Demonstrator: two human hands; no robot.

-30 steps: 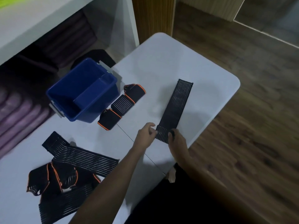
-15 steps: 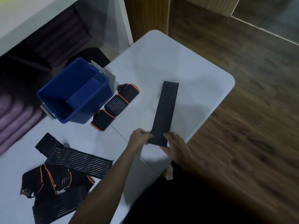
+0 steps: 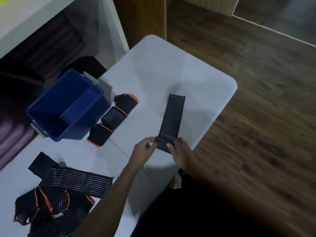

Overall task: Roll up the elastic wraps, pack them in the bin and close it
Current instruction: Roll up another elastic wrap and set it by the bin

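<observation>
Loose wraps (image 3: 56, 189) (bin (image 3: 51, 115) beyond)

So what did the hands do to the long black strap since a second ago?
The left hand and right hand have begun rolling the near end of the black wrap away from the person; before, it lay flat and was only pinched. Its flat part now looks shorter. The blue bin, the orange-trimmed wrap beside it and the pile of wraps stayed put.

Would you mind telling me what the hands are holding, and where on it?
Both the left hand and right hand pinch the black wrap at its near, partly rolled end.
</observation>
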